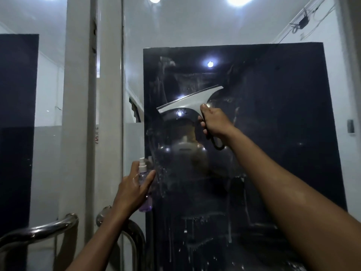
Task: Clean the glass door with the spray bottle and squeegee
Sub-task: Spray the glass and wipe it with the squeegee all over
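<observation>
- Right hand (pixel 214 122) wrapped round the squeegee (pixel 190 101) handle, blade tilted against the wet glass door (pixel 273 114).
- Left hand (pixel 132 184) curled round the spray bottle (pixel 144 189), low-left of the squeegee.
- Best now: flatten the blade, press evenly, pull straight down through the drips.
- Door frame (pixel 109 94) close left of the squeegee, steel handles (pixel 48 227) below; open glass rightward.

You stood at a building entrance: glass door (pixel 234 36), steel pull handles (pixel 39 229), white corridor beyond.
</observation>
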The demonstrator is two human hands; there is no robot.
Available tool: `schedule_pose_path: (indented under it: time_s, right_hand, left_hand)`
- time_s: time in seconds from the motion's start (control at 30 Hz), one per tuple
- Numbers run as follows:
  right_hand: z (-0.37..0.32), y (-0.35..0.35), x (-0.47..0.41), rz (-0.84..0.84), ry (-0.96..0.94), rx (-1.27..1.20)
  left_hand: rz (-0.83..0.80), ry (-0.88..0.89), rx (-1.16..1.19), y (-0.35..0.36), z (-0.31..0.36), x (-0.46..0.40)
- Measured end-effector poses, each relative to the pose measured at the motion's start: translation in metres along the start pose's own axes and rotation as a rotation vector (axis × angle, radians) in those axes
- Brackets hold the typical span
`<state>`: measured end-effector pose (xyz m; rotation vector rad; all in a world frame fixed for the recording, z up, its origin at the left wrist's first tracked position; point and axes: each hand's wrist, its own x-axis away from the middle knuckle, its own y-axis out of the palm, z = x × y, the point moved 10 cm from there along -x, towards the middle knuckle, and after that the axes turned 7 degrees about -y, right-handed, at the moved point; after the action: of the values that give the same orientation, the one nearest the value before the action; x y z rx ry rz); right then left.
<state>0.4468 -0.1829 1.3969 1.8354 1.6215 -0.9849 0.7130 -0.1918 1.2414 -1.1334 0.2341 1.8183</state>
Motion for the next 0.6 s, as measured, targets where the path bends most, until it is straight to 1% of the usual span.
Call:
schedule_pose_path:
  time_s: [0.13, 0.3, 0.4, 0.47, 0.57, 0.6]
  right_hand:
    - [-0.007, 0.01, -0.016, 0.042, 0.027, -0.05]
    - [-0.042, 0.027, -0.05, 0.108, 0.016, -0.16]
    - [-0.052, 0.038, -0.063, 0.114, 0.079, -0.213]
    - [-0.046, 0.044, -0.067, 0.098, 0.116, -0.113]
    - [-0.01, 0.034, -0.056, 0.208, 0.16, -0.019]
    - [0.004, 0.031, -0.05, 0.214, 0.152, 0.007]
  left_hand:
    - [-0.027, 0.0, 0.022, 0.005, -0.001, -0.002]
    - [-0.082, -0.011, -0.015, 0.011, -0.007, -0.001]
    - [-0.124, -0.033, 0.0, 0.015, -0.013, -0.001]
    - [-0.138, -0.046, -0.005, 0.015, -0.016, -0.001]
    - [-0.162, -0.076, -0.018, 0.017, -0.02, 0.0]
    - [-0.167, -0.077, -0.026, 0.017, -0.02, 0.0]
